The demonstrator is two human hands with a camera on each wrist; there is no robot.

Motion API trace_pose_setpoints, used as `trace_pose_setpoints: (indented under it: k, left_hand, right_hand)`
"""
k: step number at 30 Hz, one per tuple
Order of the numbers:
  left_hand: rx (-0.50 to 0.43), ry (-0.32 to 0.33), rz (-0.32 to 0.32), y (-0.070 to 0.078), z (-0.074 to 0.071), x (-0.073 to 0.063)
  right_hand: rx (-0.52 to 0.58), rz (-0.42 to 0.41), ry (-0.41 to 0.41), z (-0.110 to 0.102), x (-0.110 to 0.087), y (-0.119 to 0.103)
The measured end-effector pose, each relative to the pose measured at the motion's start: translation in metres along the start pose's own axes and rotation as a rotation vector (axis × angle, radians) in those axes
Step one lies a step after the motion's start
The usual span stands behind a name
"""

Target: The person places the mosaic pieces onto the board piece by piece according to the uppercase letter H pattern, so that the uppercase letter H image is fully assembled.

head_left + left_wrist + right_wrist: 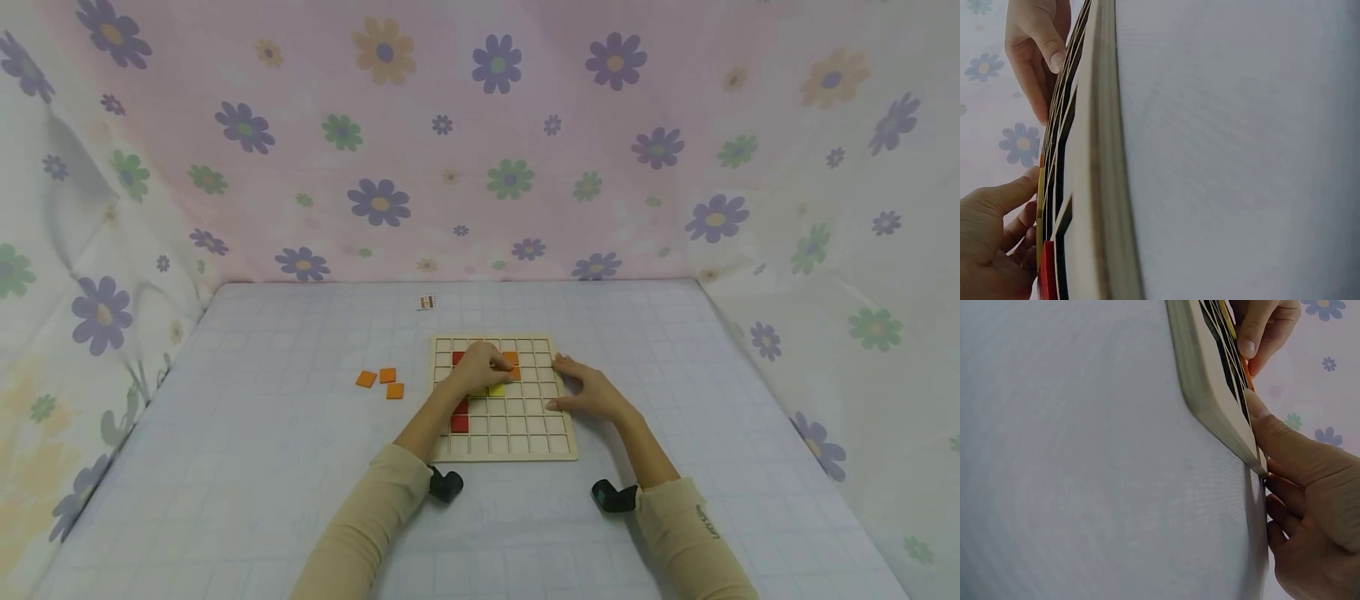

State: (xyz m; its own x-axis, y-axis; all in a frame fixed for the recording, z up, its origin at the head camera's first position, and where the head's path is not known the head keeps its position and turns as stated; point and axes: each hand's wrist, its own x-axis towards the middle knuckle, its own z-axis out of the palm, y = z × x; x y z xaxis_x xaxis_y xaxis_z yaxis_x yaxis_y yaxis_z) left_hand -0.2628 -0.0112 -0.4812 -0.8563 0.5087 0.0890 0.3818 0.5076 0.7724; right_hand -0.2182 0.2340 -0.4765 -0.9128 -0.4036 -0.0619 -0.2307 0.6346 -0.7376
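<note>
A skewed entry was judged the likeliest fault: the orange tile point(516, 374) could have caught on a cell ridge, or the grid board point(527, 422), lower centre of the frame on the desk point(300, 358), could have slid if weakly braced. The left hand point(478, 367) bent its fingers at that tile; pinching or pressing was indeterminable. The right hand point(594, 394) lay widely spread, touching the board's right edge.

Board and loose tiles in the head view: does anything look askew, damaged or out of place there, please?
Nothing looks damaged. Three orange tiles lie left of the board, the leftmost tile turned askew from the other two. That seems minor: probably loose pieces, not a spill. The left hand hides some cells.
</note>
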Motion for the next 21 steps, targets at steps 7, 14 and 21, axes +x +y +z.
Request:
trace_pose_setpoints:
  k: [7, 14, 21]
  left_hand:
    - [0.071, 0.060, 0.027, 0.004, 0.001, -0.002]
    - [0.081, 0.129, 0.058, 0.001, 0.001, -0.003]
    - [-0.088, 0.151, 0.021, -0.005, -0.009, -0.014]
  right_hand:
    - [-0.010, 0.007, -0.001, -0.001, 0.001, 0.002]
    - [-0.016, 0.008, 0.000, -0.001, 0.002, 0.004]
    - [-0.015, 0.011, 0.000, 0.001, 0.002, 0.005]
